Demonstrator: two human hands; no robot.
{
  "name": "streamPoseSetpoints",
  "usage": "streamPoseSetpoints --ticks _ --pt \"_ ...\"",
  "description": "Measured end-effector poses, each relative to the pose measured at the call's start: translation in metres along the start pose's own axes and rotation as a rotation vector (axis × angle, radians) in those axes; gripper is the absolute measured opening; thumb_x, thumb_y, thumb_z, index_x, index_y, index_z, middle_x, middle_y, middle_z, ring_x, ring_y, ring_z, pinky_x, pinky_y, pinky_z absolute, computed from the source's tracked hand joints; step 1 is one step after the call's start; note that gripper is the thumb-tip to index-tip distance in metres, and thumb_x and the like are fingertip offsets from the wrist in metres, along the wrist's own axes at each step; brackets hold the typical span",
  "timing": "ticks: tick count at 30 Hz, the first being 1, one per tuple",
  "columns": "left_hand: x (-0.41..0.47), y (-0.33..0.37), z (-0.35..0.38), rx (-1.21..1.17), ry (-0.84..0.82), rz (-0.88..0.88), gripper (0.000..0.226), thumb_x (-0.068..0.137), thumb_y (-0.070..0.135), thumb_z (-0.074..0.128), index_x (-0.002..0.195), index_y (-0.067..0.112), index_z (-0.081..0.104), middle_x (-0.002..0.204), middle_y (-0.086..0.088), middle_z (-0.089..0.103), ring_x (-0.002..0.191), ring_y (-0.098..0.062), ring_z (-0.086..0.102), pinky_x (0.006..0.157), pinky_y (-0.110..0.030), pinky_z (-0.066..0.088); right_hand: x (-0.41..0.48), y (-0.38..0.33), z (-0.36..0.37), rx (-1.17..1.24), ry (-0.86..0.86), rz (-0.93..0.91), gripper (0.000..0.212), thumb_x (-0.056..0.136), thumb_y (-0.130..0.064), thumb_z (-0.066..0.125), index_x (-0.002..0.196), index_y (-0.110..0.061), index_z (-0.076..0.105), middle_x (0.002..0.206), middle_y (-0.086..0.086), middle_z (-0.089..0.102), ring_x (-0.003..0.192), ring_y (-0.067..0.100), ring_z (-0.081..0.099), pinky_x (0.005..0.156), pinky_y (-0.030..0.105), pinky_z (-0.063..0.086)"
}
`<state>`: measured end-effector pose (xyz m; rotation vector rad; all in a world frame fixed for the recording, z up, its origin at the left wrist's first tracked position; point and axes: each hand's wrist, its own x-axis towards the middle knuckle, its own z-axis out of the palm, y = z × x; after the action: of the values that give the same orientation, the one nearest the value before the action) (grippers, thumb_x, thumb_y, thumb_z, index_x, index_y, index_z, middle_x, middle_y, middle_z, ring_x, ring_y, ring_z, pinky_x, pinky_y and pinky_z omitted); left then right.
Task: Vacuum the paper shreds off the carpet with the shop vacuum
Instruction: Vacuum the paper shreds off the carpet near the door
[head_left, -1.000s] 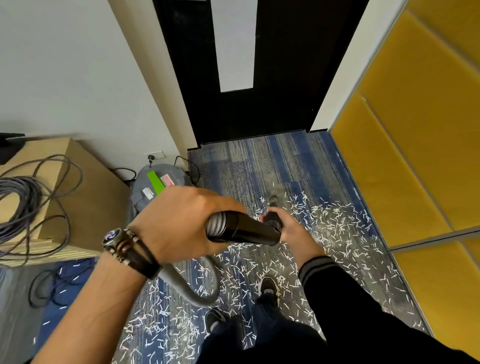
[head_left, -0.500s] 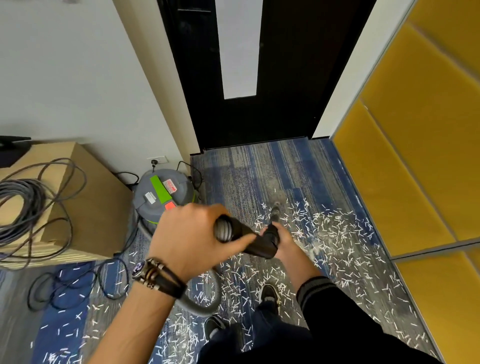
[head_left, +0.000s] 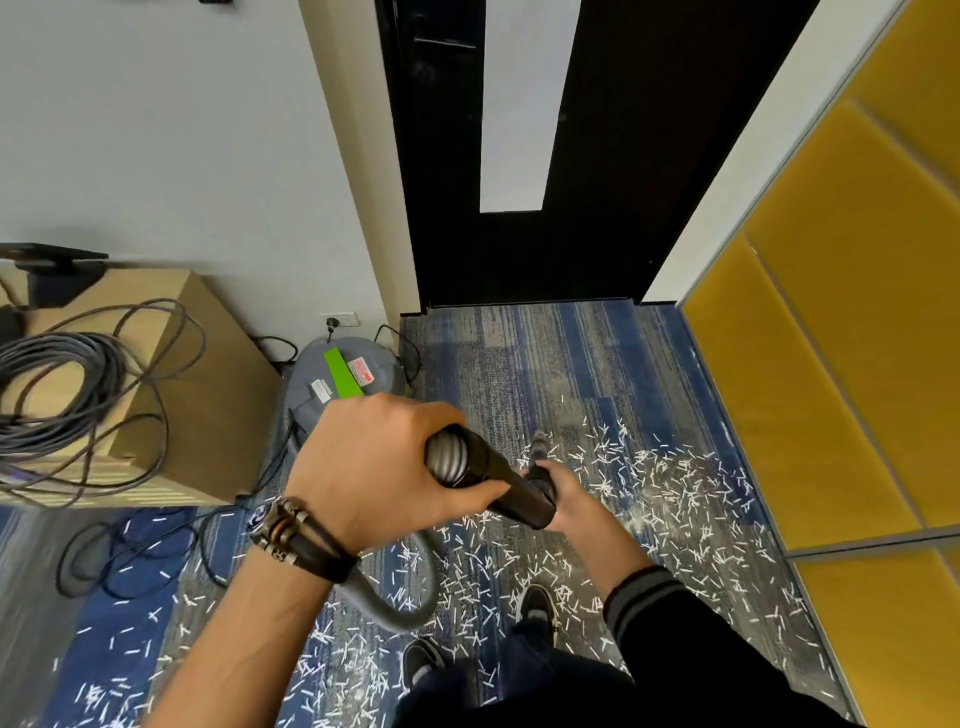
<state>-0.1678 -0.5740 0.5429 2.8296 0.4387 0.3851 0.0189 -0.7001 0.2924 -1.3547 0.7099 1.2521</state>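
The left hand (head_left: 374, 462) is gripping the top of the black wand (head_left: 501, 480), its fingers (head_left: 441, 418) clenched around the ribbed cuff where the grey hose (head_left: 387, 616) is joining it. The right hand (head_left: 571, 501) is grasping the same wand lower down, with its fingers wrapped round the tube and partly hidden behind it. The shop vacuum (head_left: 343, 384), a grey canister with a green strip on its lid, is standing on the carpet (head_left: 545, 353); both hands are hovering just in front of it and to its right. The hose is looping down over the floor on the near side of the shop vacuum. White paper shreds (head_left: 649, 478) are lying thickly over the blue and grey carpet to the right of the shop vacuum and on its near side, around the person's two dark shoes (head_left: 537, 608). The wand's far end is pointing into the shreds to the right of the shop vacuum, too blurred to read closely. Just left of the shop vacuum a cardboard box (head_left: 208, 395) is carrying a coil of grey cable (head_left: 52, 395). Behind the shop vacuum a wall socket (head_left: 340, 319) is showing, and beyond it to the right a black door (head_left: 623, 156) is standing shut. A watch and leather bands (head_left: 291, 530) are circling the left wrist.
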Motion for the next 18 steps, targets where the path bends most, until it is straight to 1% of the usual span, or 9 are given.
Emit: streamPoseSetpoints --ticks 2,4,6,8,11,13,15,17,18 --pt "-0.002 -0.003 -0.003 0.007 0.024 0.015 0.056 0.074 0.086 0.054 0.08 0.033 0.073 0.06 0.018 0.062 0.052 -0.005 0.059 0.048 -0.015 0.034 -0.005 -0.003 0.006 -0.001 0.005 -0.03 0.03 0.1 -0.032 0.046 0.088 -0.006 0.051 0.069 0.013 0.056 0.062 0.025 0.056 0.053 0.032 0.056" --pt "-0.007 -0.006 -0.003 -0.005 0.021 0.046 0.056 0.074 0.086 0.055 0.081 0.033 0.073 0.062 0.018 0.064 0.052 -0.005 0.06 0.047 -0.019 0.043 -0.011 -0.003 0.012 0.03 0.013 -0.046 0.031 0.101 -0.03 0.044 0.083 -0.005 0.048 0.061 0.01 0.054 0.055 0.022 0.054 0.056 0.024 0.05" --pt "-0.012 -0.01 -0.003 -0.014 0.02 0.064 0.056 0.074 0.086 0.055 0.082 0.034 0.073 0.063 0.017 0.066 0.053 -0.006 0.061 0.048 -0.022 0.047 -0.011 0.0 0.016 0.017 -0.017 -0.075 0.031 0.102 -0.029 0.041 0.081 -0.006 0.046 0.054 0.009 0.052 0.046 0.019 0.053 0.056 0.021 0.044" --pt "-0.018 -0.016 -0.005 -0.025 0.016 0.077 0.055 0.075 0.086 0.056 0.083 0.034 0.073 0.064 0.017 0.066 0.054 -0.007 0.062 0.048 -0.024 0.048 -0.004 0.007 0.02 -0.069 -0.012 -0.07 0.028 0.102 -0.03 0.041 0.089 -0.006 0.048 0.059 0.01 0.056 0.052 0.021 0.055 0.059 0.022 0.048" --pt "-0.024 -0.022 -0.005 -0.037 -0.009 0.137 0.055 0.074 0.085 0.058 0.082 0.033 0.073 0.064 0.014 0.066 0.055 -0.011 0.063 0.051 -0.029 0.052 0.002 0.027 0.019 -0.153 0.017 -0.024 0.026 0.101 -0.031 0.043 0.112 -0.007 0.045 0.074 0.013 0.058 0.064 0.024 0.057 0.066 0.027 0.051" --pt "-0.029 -0.02 -0.006 -0.044 -0.038 0.176 0.056 0.073 0.085 0.059 0.08 0.032 0.071 0.063 0.012 0.065 0.055 -0.013 0.063 0.052 -0.033 0.053 -0.004 0.038 0.017 -0.147 0.031 -0.012 0.027 0.102 -0.031 0.039 0.105 -0.005 0.047 0.071 0.013 0.056 0.06 0.024 0.056 0.059 0.026 0.051" --pt "-0.033 -0.018 -0.006 -0.051 -0.039 0.203 0.055 0.074 0.084 0.06 0.078 0.03 0.07 0.063 0.011 0.065 0.055 -0.014 0.062 0.051 -0.034 0.053 -0.012 0.04 0.014 -0.134 0.018 0.01 0.03 0.103 -0.03 0.037 0.093 -0.004 0.049 0.061 0.012 0.055 0.05 0.022 0.056 0.049 0.021 0.05" --pt "-0.034 -0.021 -0.008 -0.066 -0.007 0.208 0.053 0.075 0.081 0.062 0.08 0.03 0.071 0.064 0.011 0.066 0.054 -0.015 0.062 0.051 -0.034 0.052 -0.01 0.036 0.008 -0.188 0.051 -0.007 0.033 0.104 -0.027 0.038 0.083 -0.005 0.049 0.05 0.009 0.056 0.037 0.018 0.054 0.039 0.017 0.046" --pt "-0.034 -0.023 -0.01 -0.078 0.014 0.206 0.052 0.076 0.08 0.063 0.082 0.03 0.072 0.064 0.011 0.066 0.054 -0.015 0.063 0.05 -0.034 0.053 -0.012 0.033 0.007 -0.188 0.048 -0.02 0.033 0.104 -0.027 0.038 0.083 -0.005 0.049 0.049 0.008 0.056 0.037 0.018 0.054 0.039 0.017 0.046"
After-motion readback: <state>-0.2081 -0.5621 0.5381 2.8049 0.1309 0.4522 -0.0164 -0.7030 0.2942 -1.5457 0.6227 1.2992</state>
